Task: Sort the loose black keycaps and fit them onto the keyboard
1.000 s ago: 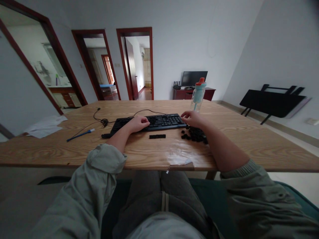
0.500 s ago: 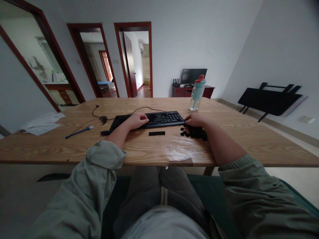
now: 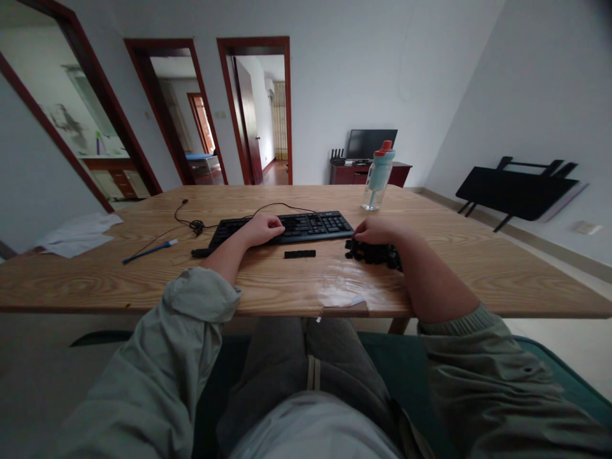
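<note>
A black keyboard [image 3: 315,225] lies across the table at a slant. My left hand [image 3: 262,231] rests on its left-middle part with thumb and fingers closed together; whether anything is between them is too small to see. To the right of the keyboard, a pile of loose black keycaps [image 3: 375,253] is heaped on the wood. My right hand [image 3: 378,231] reaches over this pile from the right, fingers pinched at its upper left edge by the keyboard's corner. What those fingertips hold is hidden. A short black bar-shaped piece [image 3: 299,254] lies in front of the keyboard.
On the wooden table [image 3: 268,287] stands a clear bottle [image 3: 377,178] with a red lid behind my right hand. A blue brush-like tool [image 3: 149,251], a coiled black cable [image 3: 195,225] and white paper [image 3: 81,234] lie to the left. Clear tape [image 3: 344,284] covers the front edge.
My right hand has shifted slightly over the keycap pile, its fingertips staying by the keyboard's right corner. My left hand keeps its place on the keyboard. The view has tilted a little.
</note>
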